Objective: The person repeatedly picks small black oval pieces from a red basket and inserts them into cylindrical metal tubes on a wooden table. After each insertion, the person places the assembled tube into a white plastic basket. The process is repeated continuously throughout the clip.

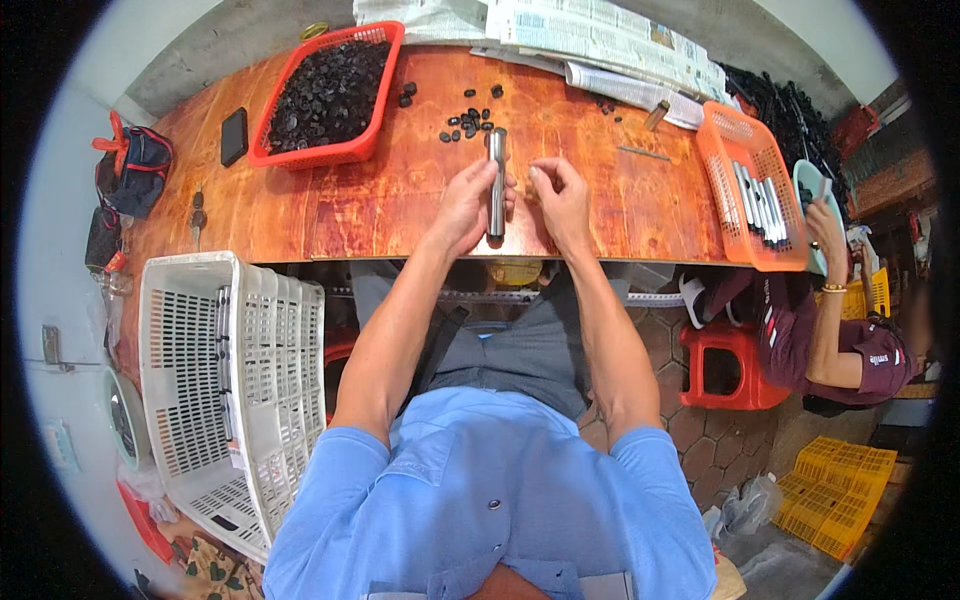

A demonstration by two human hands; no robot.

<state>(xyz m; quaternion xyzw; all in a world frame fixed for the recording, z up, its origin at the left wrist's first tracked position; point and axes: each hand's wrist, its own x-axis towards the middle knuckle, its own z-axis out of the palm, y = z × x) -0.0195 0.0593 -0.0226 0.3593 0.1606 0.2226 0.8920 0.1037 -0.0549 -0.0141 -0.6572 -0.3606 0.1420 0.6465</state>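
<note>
Head view: left grip [468, 208] closed round a metal tube [497, 190], right grip [562, 198] half-curled, contents unclear — basket tubes [768, 208] look done, black pieces [471, 131] on the bench [330, 212] seem unused.

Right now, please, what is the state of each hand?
Left hand: closed around a shiny metal tube.
Right hand: partly curled, apart from the tube; whether it pinches something small cannot be told.

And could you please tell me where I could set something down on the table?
The table is bare between the red basket and the left hand, and between the right hand and the orange basket, nearer than the thin rod. It is crowded beyond the metal tube, among loose black pieces, and along the newspapers.
</note>
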